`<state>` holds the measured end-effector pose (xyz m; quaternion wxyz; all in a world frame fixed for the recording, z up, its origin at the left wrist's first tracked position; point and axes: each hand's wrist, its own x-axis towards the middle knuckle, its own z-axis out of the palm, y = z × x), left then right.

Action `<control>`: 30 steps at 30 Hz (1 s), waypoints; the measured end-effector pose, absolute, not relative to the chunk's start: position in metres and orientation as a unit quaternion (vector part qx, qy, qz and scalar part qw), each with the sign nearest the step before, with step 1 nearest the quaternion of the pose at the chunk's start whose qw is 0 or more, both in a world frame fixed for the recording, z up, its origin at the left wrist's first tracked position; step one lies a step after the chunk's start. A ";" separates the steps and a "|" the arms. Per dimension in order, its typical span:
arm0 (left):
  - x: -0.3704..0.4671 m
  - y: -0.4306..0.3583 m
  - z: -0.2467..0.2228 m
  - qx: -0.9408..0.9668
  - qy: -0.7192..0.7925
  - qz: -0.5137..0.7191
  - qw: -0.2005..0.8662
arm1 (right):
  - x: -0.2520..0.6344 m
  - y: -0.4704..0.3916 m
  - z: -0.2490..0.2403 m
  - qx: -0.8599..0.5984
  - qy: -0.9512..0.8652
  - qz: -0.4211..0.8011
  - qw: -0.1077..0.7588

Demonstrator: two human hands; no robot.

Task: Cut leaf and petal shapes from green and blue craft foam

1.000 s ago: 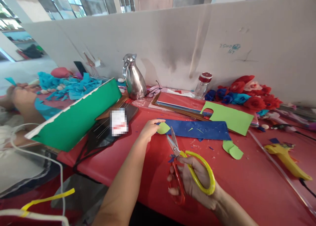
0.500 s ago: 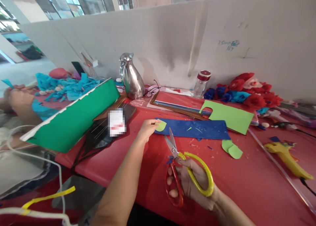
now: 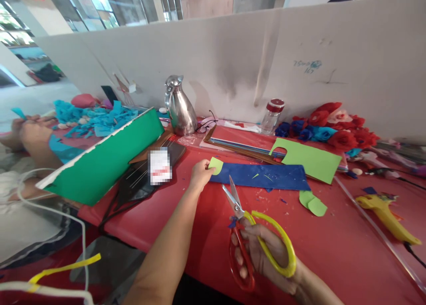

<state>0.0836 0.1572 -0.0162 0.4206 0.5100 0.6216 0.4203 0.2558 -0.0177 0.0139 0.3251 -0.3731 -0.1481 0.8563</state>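
Note:
My left hand (image 3: 201, 175) pinches a small light-green paper piece (image 3: 216, 164) with rounded edges, held over the left end of a dark blue strip (image 3: 242, 175). In my right hand (image 3: 262, 247) is a pair of scissors (image 3: 237, 207) with one yellow and one red handle. Their blades are spread and point up towards the blue strip, apart from the green piece. A dark blue scrap (image 3: 232, 222) clings near the scissors' pivot. Two cut green paper pieces (image 3: 316, 205) lie on the red table, right of my scissors, and slim green slivers rest on the blue strip.
A larger green sheet (image 3: 309, 160) with a cut-out lies behind. At right are a yellow glue gun (image 3: 388, 216) and crepe flowers (image 3: 342, 134). A metal jug (image 3: 181, 109) and glass jar (image 3: 271, 118) stand at the back. Left, a green board (image 3: 106, 163) stands before another person's hands (image 3: 35, 129).
My left hand has turned the green piece so that it stands more upright. The scissors and right hand have shifted slightly down and right, blades still apart. The camera view has tilted a little.

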 end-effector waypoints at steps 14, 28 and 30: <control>0.140 0.127 0.044 0.290 0.445 0.488 0.693 | 0.328 0.029 0.041 -0.484 -0.301 0.619 0.541; 0.180 0.131 0.036 0.190 0.402 0.518 0.731 | 0.341 0.032 0.032 -0.483 -0.290 0.657 0.501; 0.178 0.133 0.035 0.165 0.414 0.515 0.732 | 0.342 0.030 0.027 -0.487 -0.328 0.652 0.480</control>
